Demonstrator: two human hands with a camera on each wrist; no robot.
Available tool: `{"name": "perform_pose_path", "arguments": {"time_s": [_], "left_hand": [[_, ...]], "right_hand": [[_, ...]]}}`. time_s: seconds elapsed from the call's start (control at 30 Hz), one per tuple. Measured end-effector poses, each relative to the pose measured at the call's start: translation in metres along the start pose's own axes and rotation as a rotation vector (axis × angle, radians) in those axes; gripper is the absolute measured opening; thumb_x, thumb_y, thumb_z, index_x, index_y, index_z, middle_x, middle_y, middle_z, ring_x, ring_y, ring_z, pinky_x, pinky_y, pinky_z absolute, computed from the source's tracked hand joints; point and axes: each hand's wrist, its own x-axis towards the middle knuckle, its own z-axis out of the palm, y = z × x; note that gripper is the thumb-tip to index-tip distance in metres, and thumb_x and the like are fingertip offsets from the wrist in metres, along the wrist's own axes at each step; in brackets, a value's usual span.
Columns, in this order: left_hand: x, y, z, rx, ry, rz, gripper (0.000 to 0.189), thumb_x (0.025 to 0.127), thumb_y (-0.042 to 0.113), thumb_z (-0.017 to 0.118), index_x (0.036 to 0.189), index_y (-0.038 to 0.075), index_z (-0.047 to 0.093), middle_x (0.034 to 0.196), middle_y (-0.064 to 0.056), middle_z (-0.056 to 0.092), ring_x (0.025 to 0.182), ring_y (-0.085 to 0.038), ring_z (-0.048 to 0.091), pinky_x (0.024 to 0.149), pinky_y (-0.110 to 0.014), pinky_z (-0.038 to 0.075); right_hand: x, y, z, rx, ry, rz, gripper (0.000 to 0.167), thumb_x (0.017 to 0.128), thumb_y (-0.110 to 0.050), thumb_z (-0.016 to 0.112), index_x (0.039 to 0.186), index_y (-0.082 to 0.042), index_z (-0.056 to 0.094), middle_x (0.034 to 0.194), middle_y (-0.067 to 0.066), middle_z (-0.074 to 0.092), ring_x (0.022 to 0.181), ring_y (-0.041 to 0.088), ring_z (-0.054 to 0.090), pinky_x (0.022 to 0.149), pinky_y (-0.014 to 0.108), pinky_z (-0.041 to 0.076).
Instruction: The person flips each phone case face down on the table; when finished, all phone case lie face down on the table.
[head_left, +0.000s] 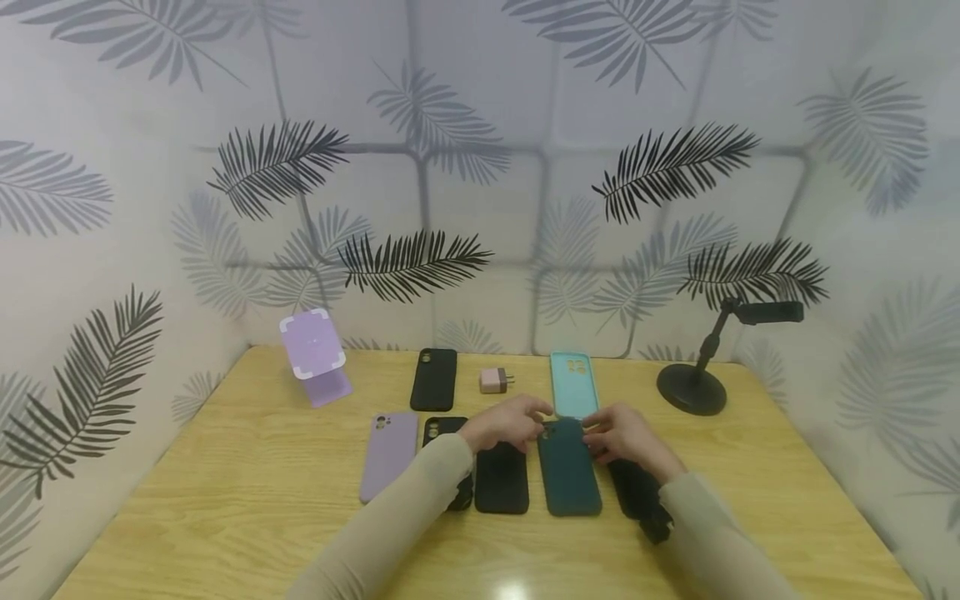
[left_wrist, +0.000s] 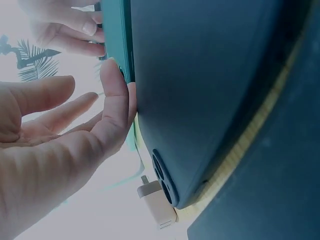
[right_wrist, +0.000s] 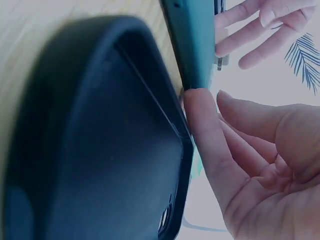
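Observation:
A dark teal phone case (head_left: 572,475) lies on the wooden table between my two hands. My left hand (head_left: 516,422) is at its upper left edge, fingers loosely extended, a fingertip against the side in the left wrist view. Across from it, my right hand (head_left: 624,433) touches the upper right edge with a fingertip. Under the left hand is a black phone case (head_left: 502,483), its upper part hidden. Beneath the right hand and sleeve, another black case (right_wrist: 120,145) shows its hollow inside in the right wrist view. A light blue case (head_left: 574,396) lies just behind the teal one.
Left of the hands are a lilac case (head_left: 389,457) and a black case (head_left: 446,428) partly behind my sleeve. Farther back lie another black case (head_left: 434,380) and a pink charger plug (head_left: 493,381). A purple stand (head_left: 313,346) and a black stand (head_left: 697,387) flank them.

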Motion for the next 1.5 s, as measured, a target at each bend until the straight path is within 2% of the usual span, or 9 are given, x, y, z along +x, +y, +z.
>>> {"name": "perform_pose_path", "arguments": {"time_s": [0.1,0.3,0.47,0.6,0.73,1.0,1.17,1.27,1.5], "left_hand": [[-0.002,0.001,0.001,-0.001,0.026,0.012,0.045,0.096,0.0,0.044,0.14,0.001,0.049,0.141,-0.024,0.051,0.113,-0.026,0.06,0.079,-0.035,0.057],[-0.001,0.002,0.012,-0.052,0.137,0.087,0.032,0.1,0.005,0.05,0.13,-0.001,0.059,0.124,-0.024,0.063,0.099,-0.034,0.065,0.074,-0.04,0.055],[0.001,0.004,0.024,-0.039,0.195,0.111,0.027,0.098,0.008,0.057,0.122,0.001,0.065,0.112,-0.019,0.069,0.091,-0.028,0.069,0.069,-0.039,0.058],[0.004,0.01,0.036,-0.088,0.182,0.127,0.028,0.097,0.005,0.057,0.124,-0.001,0.063,0.113,-0.021,0.069,0.091,-0.028,0.07,0.071,-0.037,0.059],[0.008,0.015,0.05,-0.152,0.153,0.13,0.033,0.095,0.001,0.057,0.127,-0.003,0.06,0.117,-0.023,0.066,0.093,-0.029,0.07,0.073,-0.037,0.06],[0.012,0.028,0.074,-0.208,0.096,0.092,0.043,0.094,0.001,0.06,0.136,-0.004,0.053,0.128,-0.026,0.06,0.098,-0.033,0.069,0.08,-0.04,0.059],[0.013,0.031,0.082,-0.176,0.076,0.072,0.045,0.094,0.002,0.061,0.138,-0.004,0.051,0.13,-0.026,0.058,0.094,-0.028,0.07,0.075,-0.036,0.059],[0.013,0.03,0.085,-0.162,0.075,0.055,0.048,0.093,0.002,0.062,0.138,-0.003,0.05,0.134,-0.027,0.055,0.09,-0.027,0.069,0.071,-0.033,0.058],[0.015,0.03,0.092,-0.107,0.076,0.049,0.048,0.092,0.006,0.064,0.138,-0.001,0.051,0.118,-0.016,0.065,0.091,-0.018,0.067,0.072,-0.03,0.057]], "right_hand": [[-0.001,0.002,-0.005,0.046,-0.013,-0.01,0.036,0.092,0.003,0.061,0.123,0.019,0.056,0.106,0.032,0.068,0.082,0.03,0.072,0.066,0.04,0.061],[-0.008,0.014,-0.025,0.092,-0.04,-0.04,0.039,0.096,-0.002,0.058,0.129,0.016,0.052,0.114,0.033,0.065,0.088,0.026,0.071,0.071,0.039,0.061],[-0.02,0.025,-0.043,0.013,0.002,-0.075,0.039,0.095,-0.004,0.061,0.129,0.014,0.053,0.115,0.032,0.065,0.091,0.029,0.069,0.071,0.035,0.059],[-0.029,0.031,-0.052,-0.137,0.094,-0.06,0.035,0.091,-0.006,0.067,0.122,0.009,0.062,0.109,0.027,0.068,0.092,0.031,0.068,0.068,0.029,0.055],[-0.035,0.038,-0.058,-0.21,0.085,-0.034,0.035,0.088,-0.008,0.07,0.118,0.009,0.064,0.114,0.028,0.064,0.1,0.035,0.065,0.073,0.031,0.054],[-0.037,0.049,-0.064,-0.166,0.005,-0.005,0.035,0.09,-0.007,0.067,0.12,0.01,0.062,0.116,0.027,0.065,0.089,0.023,0.062,0.068,0.031,0.052],[-0.036,0.048,-0.063,-0.178,-0.005,0.01,0.035,0.093,-0.014,0.066,0.121,0.008,0.063,0.12,0.027,0.064,0.092,0.024,0.063,0.071,0.031,0.053],[-0.036,0.045,-0.061,-0.163,0.002,0.026,0.036,0.094,-0.016,0.065,0.121,0.008,0.063,0.117,0.025,0.065,0.086,0.023,0.063,0.068,0.029,0.053],[-0.035,0.045,-0.059,-0.132,0.025,0.062,0.038,0.096,-0.015,0.063,0.125,0.009,0.06,0.116,0.024,0.062,0.071,0.018,0.062,0.062,0.029,0.055]]}}
